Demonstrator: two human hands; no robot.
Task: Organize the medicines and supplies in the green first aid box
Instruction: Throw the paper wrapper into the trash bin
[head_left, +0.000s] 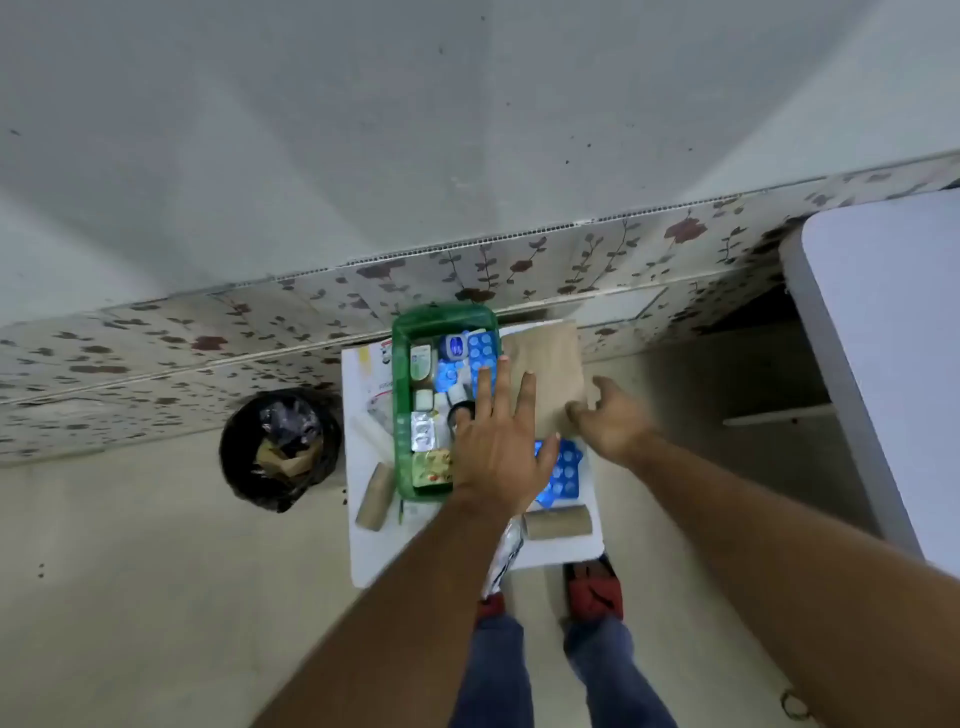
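Note:
The green first aid box (402, 415) stands on a small white table (374, 551). Inside it lie blue blister packs (483, 348), a silver blister strip (423, 431), a small blue-lidded jar (453, 346) and small white packets. My left hand (498, 447) hovers flat with fingers spread over the box's right side, holding nothing. A brown paper bag (545, 369) lies to the right of the box; my right hand (608, 415) pinches its lower right edge. Another blue blister pack (566, 473) lies on the table, partly under my left hand.
Two beige bandage rolls (375, 496) (558, 522) lie on the table, and a foil strip (506, 551) hangs over its front edge. A black bin (280, 447) stands on the floor at the left. A grey table (893, 332) is at the right. My feet (595, 592) stand before the table.

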